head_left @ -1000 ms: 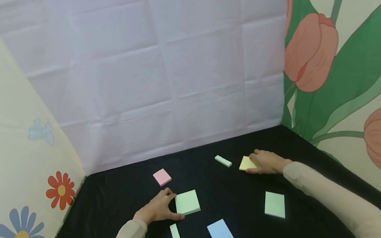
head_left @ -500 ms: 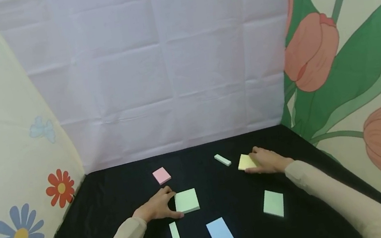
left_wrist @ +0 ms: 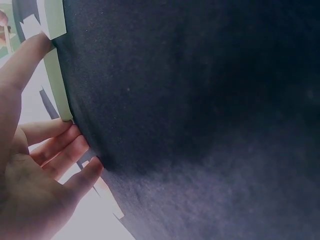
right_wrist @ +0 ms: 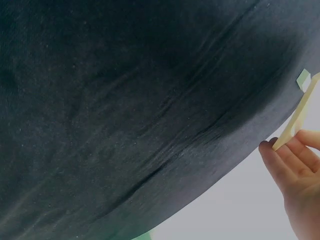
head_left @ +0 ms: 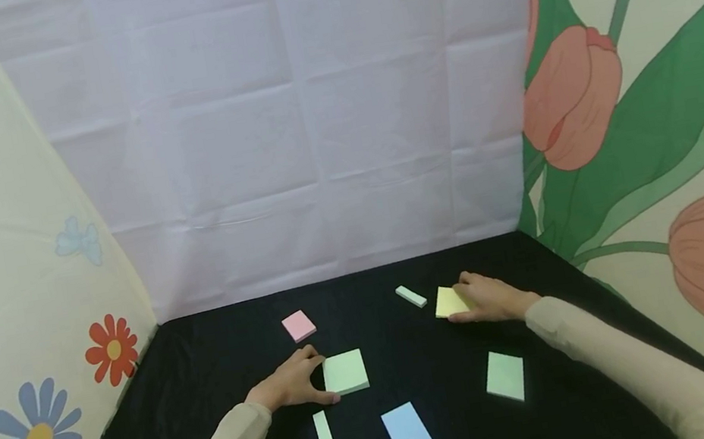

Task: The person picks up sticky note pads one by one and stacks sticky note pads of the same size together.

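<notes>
On the black cloth, my left hand [head_left: 290, 381] spans the left edge of a light-green square sticky note pad [head_left: 346, 372], thumb at the near corner and index finger at the far one. The left wrist view shows that pad's edge [left_wrist: 58, 85] between thumb and index finger, the other fingers spread beyond. Farther back and to the right, my right hand [head_left: 490, 297] grips a yellow sticky note pad [head_left: 449, 301] by its right side, partly covering it. In the right wrist view the yellow pad [right_wrist: 296, 117] stands tilted between thumb and fingers.
A pink pad [head_left: 300, 325] lies at the back left, a narrow pale-green strip pad [head_left: 411, 296] left of the yellow one. Nearer are another strip pad [head_left: 326, 437], a blue pad [head_left: 410, 434] and a green rectangular pad [head_left: 505, 376]. A white sheet [head_left: 308, 119] hangs behind.
The yellow pad has shifted slightly left and toward me with my right hand, more of it now showing. My left hand and the green square pad stay in place.
</notes>
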Demonstrator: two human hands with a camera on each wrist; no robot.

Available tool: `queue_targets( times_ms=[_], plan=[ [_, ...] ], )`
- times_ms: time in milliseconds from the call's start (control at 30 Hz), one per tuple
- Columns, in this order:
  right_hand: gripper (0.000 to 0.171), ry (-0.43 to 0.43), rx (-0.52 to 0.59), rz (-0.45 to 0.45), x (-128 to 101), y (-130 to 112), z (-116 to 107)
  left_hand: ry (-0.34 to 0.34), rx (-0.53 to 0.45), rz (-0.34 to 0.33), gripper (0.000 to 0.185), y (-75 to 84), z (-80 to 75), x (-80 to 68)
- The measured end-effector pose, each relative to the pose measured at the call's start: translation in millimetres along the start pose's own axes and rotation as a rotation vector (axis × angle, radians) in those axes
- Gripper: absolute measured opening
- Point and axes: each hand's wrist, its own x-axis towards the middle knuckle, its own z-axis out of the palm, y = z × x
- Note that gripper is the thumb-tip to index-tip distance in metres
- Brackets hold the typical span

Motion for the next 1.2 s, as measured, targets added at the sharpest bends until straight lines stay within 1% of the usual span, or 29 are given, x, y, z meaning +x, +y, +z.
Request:
queue_targets(
  times_ms=[100, 300, 467, 600, 967, 1200],
  plan=[
    [0.062, -0.009, -0.012, 0.005, 1, -2, 1, 0.001, -0.011, 0.005, 0.074, 0.9, -0.7, -0.3],
    [0.065, -0.011, -0.011, -0.024, 2, -8, 2, 0.003, 0.025, 0.016, 0.075, -1.2, 0.9, 1.3],
    [0.066, -0.002, -0.014, -0.049, 4, -15, 2, 0.008, 0.013, 0.024, 0.074, -2.0, 1.5, 1.9],
    [0.065, -0.004, -0.015, -0.064, 8, -20, 1, 0.010, -0.004, 0.023, 0.074, -2.1, 1.5, 1.3],
    [0.063, -0.048, -0.004, -0.092, 15, -33, 2, 0.007, -0.005, 0.024, 0.073, -0.7, -1.0, 1.4],
    [0.062, -0.055, 0.017, -0.109, 17, -39, 5, 0.010, -0.004, 0.023, 0.072, -0.7, 0.2, 1.1]
  ],
)
